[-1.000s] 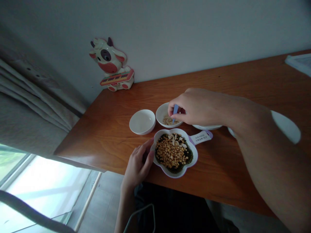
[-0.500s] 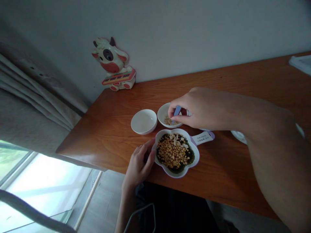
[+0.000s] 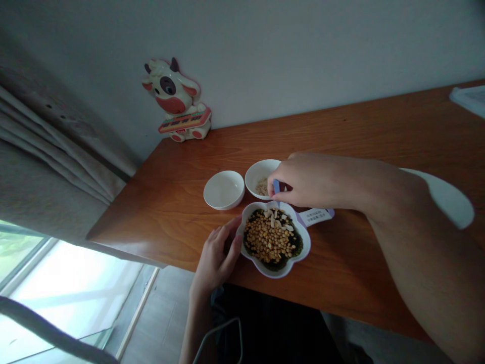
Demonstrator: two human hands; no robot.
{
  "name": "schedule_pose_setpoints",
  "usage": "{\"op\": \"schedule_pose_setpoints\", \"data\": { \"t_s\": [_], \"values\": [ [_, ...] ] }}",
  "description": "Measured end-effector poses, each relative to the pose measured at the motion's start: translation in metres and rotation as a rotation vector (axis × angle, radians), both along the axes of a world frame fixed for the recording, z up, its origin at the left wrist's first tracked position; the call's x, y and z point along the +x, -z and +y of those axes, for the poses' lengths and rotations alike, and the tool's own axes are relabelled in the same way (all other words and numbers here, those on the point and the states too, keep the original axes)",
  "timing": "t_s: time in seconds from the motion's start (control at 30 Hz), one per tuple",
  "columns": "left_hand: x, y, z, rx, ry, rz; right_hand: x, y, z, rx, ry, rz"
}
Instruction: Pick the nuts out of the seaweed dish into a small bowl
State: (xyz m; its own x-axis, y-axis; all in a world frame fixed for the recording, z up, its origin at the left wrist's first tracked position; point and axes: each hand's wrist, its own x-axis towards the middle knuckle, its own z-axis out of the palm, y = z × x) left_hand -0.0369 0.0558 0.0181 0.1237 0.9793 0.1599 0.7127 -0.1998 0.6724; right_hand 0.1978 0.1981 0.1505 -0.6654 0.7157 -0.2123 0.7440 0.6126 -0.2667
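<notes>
My left hand [image 3: 217,253] grips the left rim of a white and lilac flower-shaped bowl [image 3: 276,274] with a labelled handle, its thumb at the edge and some fingers hidden. Golden beans [image 3: 267,235] lie in it over dark green bits, with a few pale pieces [image 3: 276,218] on top. Pinched in my right hand [image 3: 290,179] are blue tweezers [image 3: 276,187], their tip low by the far rim of this bowl; whether they hold a piece I cannot tell. Behind, partly covered by my right hand, stands a white bowl [image 3: 253,174] with pale pieces inside.
An empty white bowl [image 3: 224,191] stands to the left. A cow toy with a keyboard [image 3: 180,103] sits at the back against the wall. A pale rounded object [image 3: 450,197] lies partly behind my right forearm. The wooden table [image 3: 151,217] has its front edge near my lap.
My right hand has moved the blue tweezers out of the white bowl, slightly right and toward me, to the flower-shaped bowl's far rim. The left hand has stayed in place.
</notes>
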Motion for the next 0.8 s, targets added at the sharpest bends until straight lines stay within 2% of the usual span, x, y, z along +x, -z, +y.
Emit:
{"op": "schedule_pose_setpoints", "data": {
  "t_s": [0.1,0.57,0.8],
  "values": [
    [-0.0002,0.0003,0.0000,-0.002,0.001,-0.001,-0.0004,-0.0053,-0.0055,-0.029,0.023,-0.088],
    [-0.0014,0.0018,0.0000,0.000,-0.002,0.020,-0.0048,-0.0033,-0.0056,-0.114,0.011,-0.151],
    [-0.0012,0.0018,-0.0004,0.009,-0.002,0.015,-0.0065,-0.0003,-0.0065,-0.098,-0.017,-0.129]
  ]
}}
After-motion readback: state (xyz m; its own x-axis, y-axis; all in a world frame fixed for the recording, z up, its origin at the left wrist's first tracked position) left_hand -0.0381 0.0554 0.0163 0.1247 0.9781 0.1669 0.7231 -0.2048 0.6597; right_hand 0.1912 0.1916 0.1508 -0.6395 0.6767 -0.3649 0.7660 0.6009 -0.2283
